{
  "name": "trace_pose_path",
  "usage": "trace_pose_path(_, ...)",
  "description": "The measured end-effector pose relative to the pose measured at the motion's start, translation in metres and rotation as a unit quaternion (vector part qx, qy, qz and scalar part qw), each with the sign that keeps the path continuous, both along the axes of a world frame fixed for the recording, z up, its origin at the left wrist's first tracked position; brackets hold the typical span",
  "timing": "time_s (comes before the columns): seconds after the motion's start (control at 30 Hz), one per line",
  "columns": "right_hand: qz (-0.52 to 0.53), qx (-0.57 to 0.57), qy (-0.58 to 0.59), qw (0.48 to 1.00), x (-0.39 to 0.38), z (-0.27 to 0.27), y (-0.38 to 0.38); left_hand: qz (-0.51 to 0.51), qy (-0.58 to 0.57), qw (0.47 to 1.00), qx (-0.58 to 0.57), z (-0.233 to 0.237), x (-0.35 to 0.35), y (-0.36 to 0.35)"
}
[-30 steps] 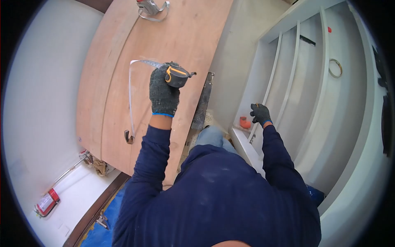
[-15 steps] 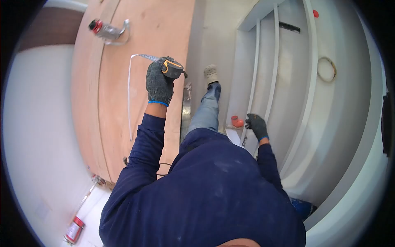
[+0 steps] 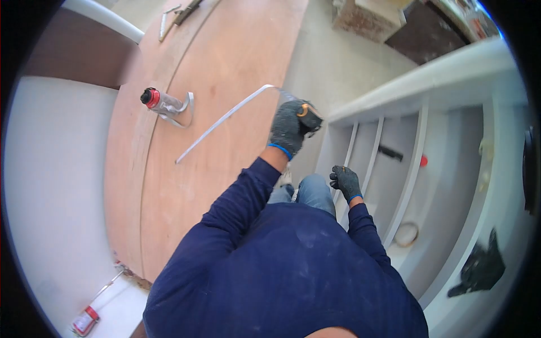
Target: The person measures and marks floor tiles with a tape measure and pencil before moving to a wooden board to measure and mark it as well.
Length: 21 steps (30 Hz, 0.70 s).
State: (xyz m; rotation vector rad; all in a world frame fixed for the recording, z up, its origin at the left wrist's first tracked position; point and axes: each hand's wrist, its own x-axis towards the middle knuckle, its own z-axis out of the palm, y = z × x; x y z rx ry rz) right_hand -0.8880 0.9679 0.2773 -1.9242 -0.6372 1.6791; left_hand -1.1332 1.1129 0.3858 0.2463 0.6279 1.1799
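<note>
My left hand (image 3: 288, 128), in a dark knit glove, is shut on a black and orange tape measure (image 3: 309, 117). Its white blade (image 3: 222, 119) arcs up and then runs down to the left, over the plywood sheet (image 3: 225, 50). My right hand (image 3: 345, 181), also gloved, rests with curled fingers on the front edge of a white shelf divider (image 3: 350, 147). A small yellowish tip, perhaps a pencil, pokes out between its fingers. My knees show between the two arms.
A sealant tube (image 3: 160, 102) with a red cap lies on the plywood. The white shelf unit (image 3: 445, 73) holds a black tool (image 3: 390, 152), a tape ring (image 3: 407, 234) and a dark rag-like thing (image 3: 479, 267). A red can (image 3: 84, 322) lies at the bottom left.
My left hand swung to the right with the tape measure, and the blade now trails to the left. The view tilted up, so the tube sits lower. My right hand stayed on the divider.
</note>
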Motion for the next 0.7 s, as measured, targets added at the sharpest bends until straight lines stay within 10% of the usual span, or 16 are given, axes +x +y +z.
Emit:
trace_pose_path(0.07,0.083,0.028,-0.008,0.996,0.012,-0.002,0.067,0.077,0.037,0.996,0.008,0.021,0.028,0.044)
trace_pose_path(0.1,0.326,0.173,-0.168,0.914,0.025,-0.014,0.099,0.085,0.000,0.996,-0.006,0.021,0.038,0.065)
trace_pose_path(0.27,0.134,0.037,-0.089,0.986,0.036,-0.024,0.274,0.125,-0.022,0.990,-0.058,0.049,0.061,0.152)
trace_pose_path(0.4,0.390,0.184,-0.236,0.871,0.069,-0.051,0.379,-0.003,-0.137,0.988,0.075,-0.024,0.076,0.224)
trace_pose_path(0.5,0.346,0.039,-0.196,0.917,0.092,-0.043,0.438,0.012,-0.082,0.990,-0.111,0.048,0.092,0.252)
trace_pose_path(0.6,0.278,-0.082,-0.229,0.929,0.103,-0.011,0.501,0.018,-0.071,0.993,-0.092,0.072,0.102,0.306)
trace_pose_path(0.63,0.231,-0.093,-0.220,0.943,0.118,-0.008,0.519,0.002,0.095,0.990,0.102,0.071,0.106,0.324)
trace_pose_path(0.7,0.178,-0.090,-0.216,0.956,0.148,-0.001,0.583,0.006,-0.012,1.000,0.008,0.095,0.112,0.391)
